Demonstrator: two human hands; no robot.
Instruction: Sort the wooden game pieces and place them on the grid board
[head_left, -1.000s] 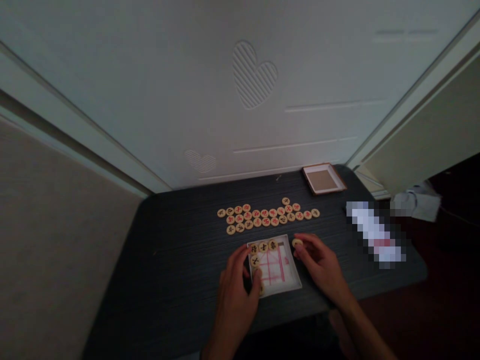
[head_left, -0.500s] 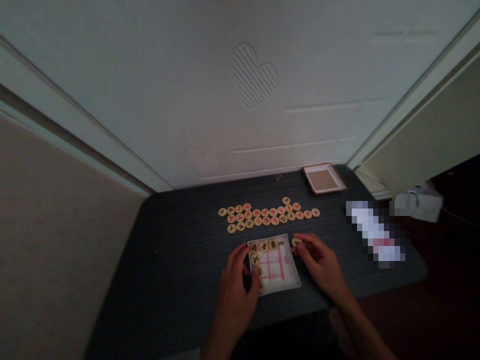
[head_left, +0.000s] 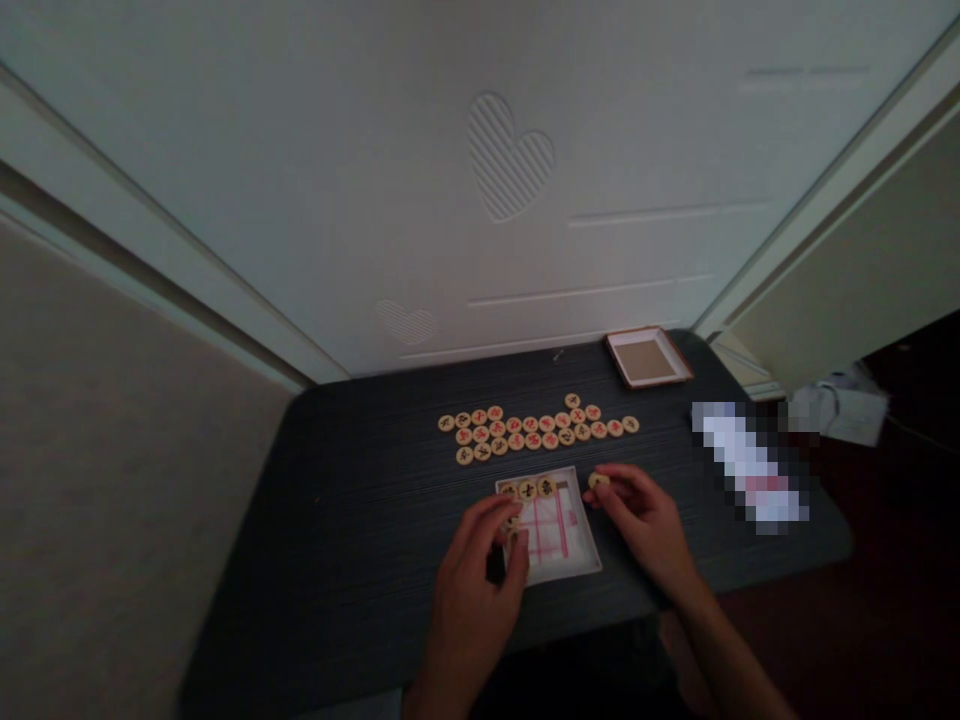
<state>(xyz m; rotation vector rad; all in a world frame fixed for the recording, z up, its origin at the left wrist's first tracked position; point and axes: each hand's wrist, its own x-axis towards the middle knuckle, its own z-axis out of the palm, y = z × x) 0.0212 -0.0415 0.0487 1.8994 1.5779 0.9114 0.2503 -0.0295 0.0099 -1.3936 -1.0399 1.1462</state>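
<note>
A small white box (head_left: 574,555) with a red grid inside lies near the front of the dark table (head_left: 360,520). Three round wooden game pieces (head_left: 528,489) line its far edge. My left hand (head_left: 480,575) is closed over the box's left side, fingers pinched at a piece there. My right hand (head_left: 649,525) rests just right of the box, fingertips pinched on one round piece (head_left: 598,481). Several more round pieces (head_left: 532,432) lie in rows further back.
A box lid (head_left: 646,359) with a brown inside sits at the table's far right corner. A blurred-out white object (head_left: 750,465) lies on the right side. A pale panel with heart shapes (head_left: 510,155) rises behind the table.
My left hand has moved up along the box's left side, now covering pieces that showed there. My right hand has barely shifted, keeping its piece.
</note>
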